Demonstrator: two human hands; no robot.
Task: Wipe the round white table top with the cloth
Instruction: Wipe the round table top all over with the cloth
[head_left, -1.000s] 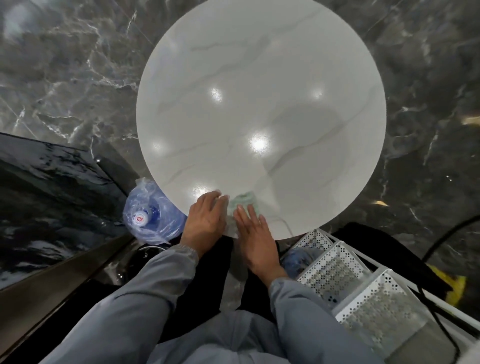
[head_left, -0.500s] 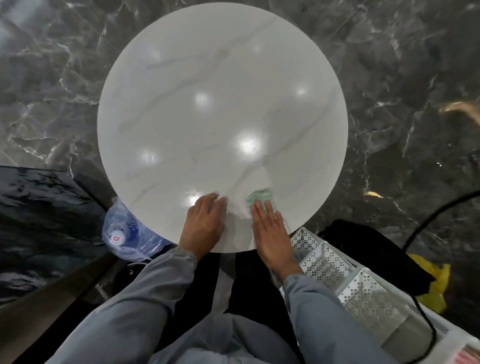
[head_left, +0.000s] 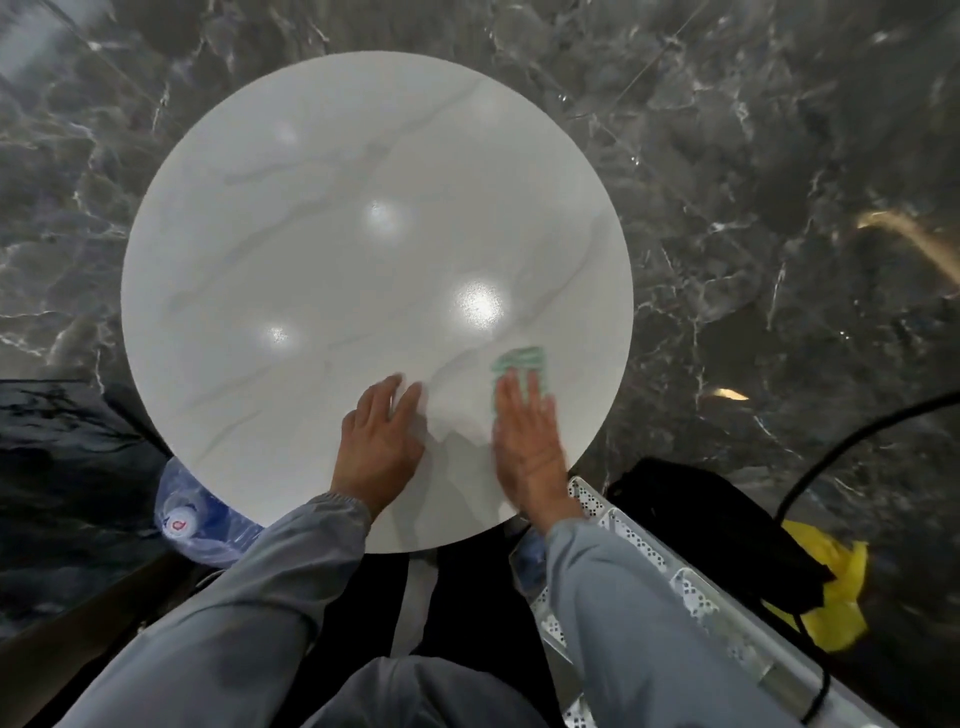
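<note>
The round white table top (head_left: 332, 270) with faint grey veins fills the middle of the head view. A pale green cloth (head_left: 521, 360) lies flat on its near right part, with only its far end showing. My right hand (head_left: 527, 441) presses flat on the cloth, fingers stretched out and blurred by motion. My left hand (head_left: 382, 441) rests flat on the bare table near the front edge, fingers slightly apart, holding nothing. The two hands are apart by about a hand's width.
A blue water bottle (head_left: 179, 514) in plastic stands under the table's near left edge. White perforated trays (head_left: 644, 561) sit at my right. A black bag (head_left: 717, 525), a yellow bag (head_left: 836, 608) and a black cable (head_left: 831, 457) lie on the dark marble floor (head_left: 779, 208).
My right hand has slid the cloth to the right and farther onto the table, away from my left hand. The left hand stayed near the front edge. The view shifted.
</note>
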